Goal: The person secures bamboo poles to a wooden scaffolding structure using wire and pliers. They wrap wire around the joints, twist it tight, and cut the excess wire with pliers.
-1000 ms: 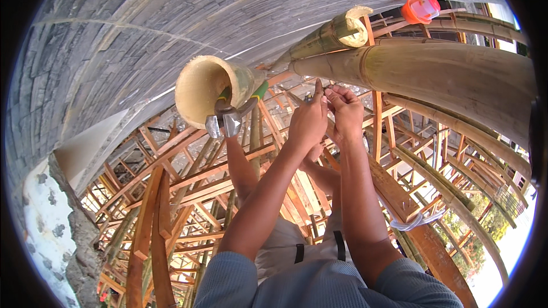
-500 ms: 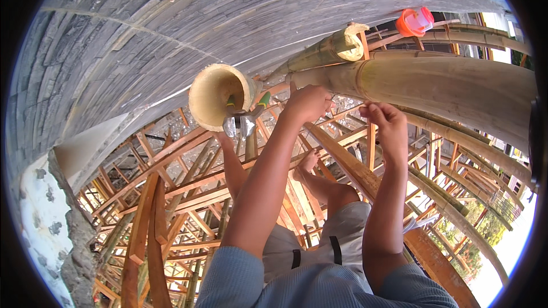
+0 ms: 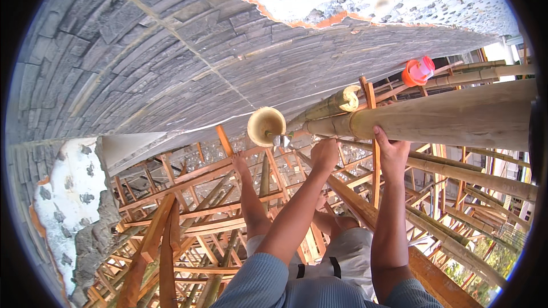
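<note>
A thick bamboo pole [image 3: 451, 115] runs in from the right across my front. My right hand [image 3: 394, 151] is closed on its near side, thumb pressed against the pole. Left of it, my left hand [image 3: 325, 154] makes a fist just below the pole's far left end; what it holds, if anything, is hidden. Beyond that hand is a round cream bucket [image 3: 264, 121]. Metal pincers [image 3: 280, 141] hang at its rim, their green grips partly showing. A shorter bamboo piece [image 3: 326, 108] with a rough cut end lies beside the thick pole, toward the wall.
A grey stone-clad wall [image 3: 228, 40] curves along the far side. Below me spreads a lattice of wooden beams [image 3: 211, 225], with one bare foot [image 3: 240, 164] on a beam. More bamboo poles [image 3: 456, 174] run along the right. An orange pail [image 3: 409, 75] with a pink container sits far right.
My view has tilted up, showing more wall. My right hand has gone from a raised pinch to gripping the pole. My left hand has dropped from the pole's end to below it, in a fist.
</note>
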A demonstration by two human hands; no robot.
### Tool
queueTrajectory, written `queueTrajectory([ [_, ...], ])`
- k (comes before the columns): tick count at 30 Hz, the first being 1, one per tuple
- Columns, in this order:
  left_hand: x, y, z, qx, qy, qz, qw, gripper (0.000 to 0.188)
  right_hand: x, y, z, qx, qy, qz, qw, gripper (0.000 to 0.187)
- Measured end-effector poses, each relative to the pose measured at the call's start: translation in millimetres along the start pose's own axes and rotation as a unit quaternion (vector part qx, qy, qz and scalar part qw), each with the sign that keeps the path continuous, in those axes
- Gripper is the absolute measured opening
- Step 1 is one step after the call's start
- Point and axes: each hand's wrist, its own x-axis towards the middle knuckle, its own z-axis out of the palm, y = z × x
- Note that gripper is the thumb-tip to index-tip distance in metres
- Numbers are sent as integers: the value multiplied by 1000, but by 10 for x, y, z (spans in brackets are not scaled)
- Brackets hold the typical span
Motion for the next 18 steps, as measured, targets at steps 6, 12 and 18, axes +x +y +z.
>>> queueTrajectory([
  [6,-102,-67,-109,45,46,-12,998,29,-42,-278,-174,-65,-155,67,984,51],
  [12,-373,-229,-144,133,34,6,991,26,-511,-525,-265,-258,-242,44,934,46],
  [18,-1387,-7,-139,151,-3,83,985,51,-456,-2349,-319,79,-396,-3,915,31],
])
